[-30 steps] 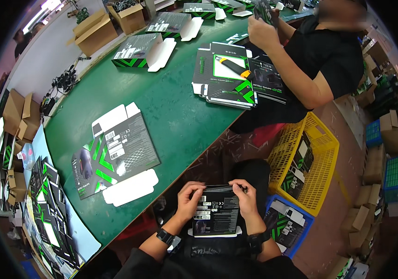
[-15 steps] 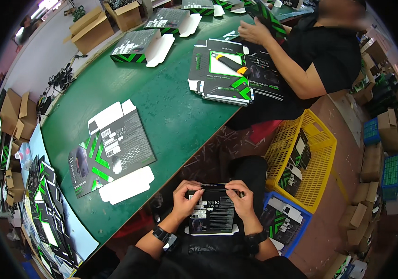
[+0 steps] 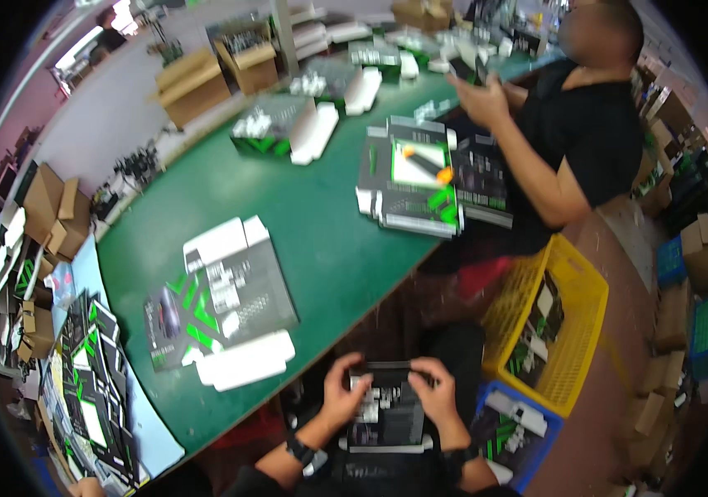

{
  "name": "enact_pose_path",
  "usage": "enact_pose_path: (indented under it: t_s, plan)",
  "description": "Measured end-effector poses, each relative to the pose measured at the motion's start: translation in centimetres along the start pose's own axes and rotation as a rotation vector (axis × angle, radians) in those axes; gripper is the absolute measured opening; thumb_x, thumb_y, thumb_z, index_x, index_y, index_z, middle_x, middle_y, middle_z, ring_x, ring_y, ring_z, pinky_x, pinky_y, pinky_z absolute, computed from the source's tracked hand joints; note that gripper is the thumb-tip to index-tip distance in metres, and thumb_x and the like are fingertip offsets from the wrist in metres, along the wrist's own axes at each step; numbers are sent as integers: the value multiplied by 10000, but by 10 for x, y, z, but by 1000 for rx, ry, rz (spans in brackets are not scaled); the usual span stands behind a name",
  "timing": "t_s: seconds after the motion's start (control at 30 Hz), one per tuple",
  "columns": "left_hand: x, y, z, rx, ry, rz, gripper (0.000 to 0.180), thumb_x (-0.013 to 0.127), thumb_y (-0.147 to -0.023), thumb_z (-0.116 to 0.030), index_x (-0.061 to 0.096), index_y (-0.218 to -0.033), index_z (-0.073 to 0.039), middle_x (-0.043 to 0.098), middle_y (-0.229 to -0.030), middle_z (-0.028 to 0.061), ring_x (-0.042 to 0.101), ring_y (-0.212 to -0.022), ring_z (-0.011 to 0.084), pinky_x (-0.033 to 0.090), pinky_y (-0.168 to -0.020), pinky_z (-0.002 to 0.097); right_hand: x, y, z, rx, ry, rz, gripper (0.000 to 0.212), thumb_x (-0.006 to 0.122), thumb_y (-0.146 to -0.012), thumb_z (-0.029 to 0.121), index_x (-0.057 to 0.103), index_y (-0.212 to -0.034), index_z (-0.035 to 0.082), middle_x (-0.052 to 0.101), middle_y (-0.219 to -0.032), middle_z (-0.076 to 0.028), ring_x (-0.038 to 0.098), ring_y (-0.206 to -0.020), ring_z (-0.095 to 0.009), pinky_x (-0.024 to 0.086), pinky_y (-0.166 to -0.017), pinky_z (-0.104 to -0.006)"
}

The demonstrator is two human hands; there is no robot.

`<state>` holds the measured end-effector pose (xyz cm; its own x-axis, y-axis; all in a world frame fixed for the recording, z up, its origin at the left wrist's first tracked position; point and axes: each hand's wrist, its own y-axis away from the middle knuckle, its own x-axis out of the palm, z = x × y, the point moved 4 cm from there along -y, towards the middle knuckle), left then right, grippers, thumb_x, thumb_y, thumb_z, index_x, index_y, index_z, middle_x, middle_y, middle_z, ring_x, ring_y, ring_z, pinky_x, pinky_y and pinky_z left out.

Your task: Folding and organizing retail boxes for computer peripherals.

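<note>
Over my lap is a black cardboard box with white labels and small print, its white flaps showing at the end nearer me. My left hand grips its far left corner, fingers bent around the edge. My right hand grips the far right corner the same way. Motion blurs the box's far edge between them. On the table in front of me, to the left, an unfolded black-and-green box blank lies with its white flaps spread.
A co-worker handles a dark piece beside a stack of blanks with a utility knife on top. Yellow and blue crates stand to my right. Part-formed boxes line the far table; more blanks lie left.
My view has tilted up, so the scene sits lower in the picture. Both hands still hold the box. The co-worker's hands have brought the dark piece closer to their body.
</note>
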<state>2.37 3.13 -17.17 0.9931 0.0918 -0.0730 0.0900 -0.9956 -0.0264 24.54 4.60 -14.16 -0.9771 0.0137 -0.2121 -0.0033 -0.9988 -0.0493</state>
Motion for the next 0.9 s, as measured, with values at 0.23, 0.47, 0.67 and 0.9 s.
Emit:
enact_pose_path:
  t_s: [0.23,0.47,0.67,0.9]
  plan:
    - [32,56,29,-496,306,204,835,705,-943,-299,225,-1555,3,500,-1425,248,516,-1301,300,441,-1080,395,-17,27,-86,220,-1,-169,165,752,-883,177,715,-864,18,683,-802,-35,575,-660,-96,463,-628,-248]
    - [23,25,-40,-234,-9,219,851,723,-915,-238,223,-1553,23,511,-1439,278,519,-1331,364,401,-1126,411,-40,10,-49,416,-639,-291,111,659,-897,130,713,-942,45,671,-850,-30,610,-741,-159,492,-702,-300]
    - [-89,-94,-114,94,-383,-134,916,784,-866,-360,299,-1539,30,457,-1480,284,410,-1424,362,338,-1166,428,-72,5,-49,597,-1013,-379,217,588,-977,275,662,-919,79,513,-668,5,381,-480,-111,283,-419,-264]
    - [-288,-182,-139,-12,-8,-637,1000,675,-915,-504,179,-1559,78,322,-1568,279,337,-1439,385,239,-1196,462,-54,24,-32,735,-952,-264,186,600,-976,240,655,-890,85,487,-644,4,349,-446,-99,262,-402,-249]
